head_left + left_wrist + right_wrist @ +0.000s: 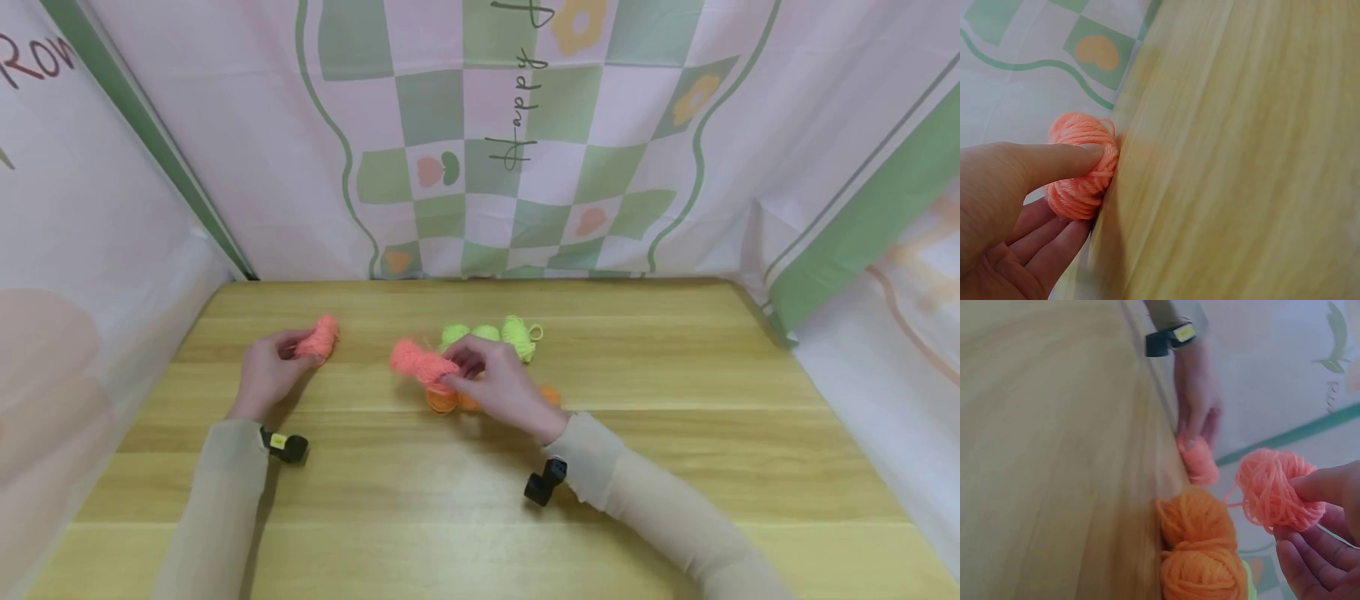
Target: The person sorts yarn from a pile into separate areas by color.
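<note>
At the left of the table my left hand (pixel 268 371) pinches a small coral-pink yarn skein (pixel 322 337), thumb on top and fingers beneath in the left wrist view, where the skein (pixel 1082 165) touches the wood. My right hand (pixel 504 385) holds another coral-pink skein (pixel 422 363) by one end, raised above the table. In the right wrist view this skein (pixel 1275 490) is gripped between thumb and fingers. Under and behind that hand lie orange yarn skeins (pixel 1200 569), partly hidden in the head view. Beyond them is a row of yellow-green skeins (pixel 517 336).
The wooden table (pixel 390 517) ends at a hanging checked cloth (pixel 495 108) at the back. More printed cloth (pixel 97 250) hangs on the left side and on the right. Each wrist carries a small black camera (pixel 546 482).
</note>
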The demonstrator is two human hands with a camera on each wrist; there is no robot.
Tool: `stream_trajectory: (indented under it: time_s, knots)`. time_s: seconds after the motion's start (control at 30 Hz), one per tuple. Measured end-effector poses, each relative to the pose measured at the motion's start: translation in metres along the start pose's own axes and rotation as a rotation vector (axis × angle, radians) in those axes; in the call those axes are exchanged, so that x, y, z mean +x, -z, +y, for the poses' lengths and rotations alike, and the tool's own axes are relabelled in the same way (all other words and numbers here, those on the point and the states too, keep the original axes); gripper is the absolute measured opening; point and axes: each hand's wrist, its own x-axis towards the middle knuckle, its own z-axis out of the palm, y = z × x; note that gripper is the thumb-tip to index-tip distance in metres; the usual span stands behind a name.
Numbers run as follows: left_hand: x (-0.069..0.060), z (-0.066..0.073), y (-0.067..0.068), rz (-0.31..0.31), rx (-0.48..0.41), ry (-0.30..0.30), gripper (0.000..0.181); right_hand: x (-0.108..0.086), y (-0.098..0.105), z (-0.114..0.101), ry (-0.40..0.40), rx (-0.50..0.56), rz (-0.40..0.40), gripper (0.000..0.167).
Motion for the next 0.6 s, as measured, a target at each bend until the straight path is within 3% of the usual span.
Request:
stream_trajectory:
  time_s: [0.2, 0.6]
  knots:
    - [0.000, 0.000, 0.000, 0.007, 0.008, 0.003, 0.041, 0.003, -0.005, 0.001, 0.051, -0.049, -0.030, 0.018]
    - [0.001, -0.002, 0.001, -0.001, 0.011, -0.003, 0.041, 0.023, -0.015, 0.001, -0.005, -0.012, -0.020, 0.016]
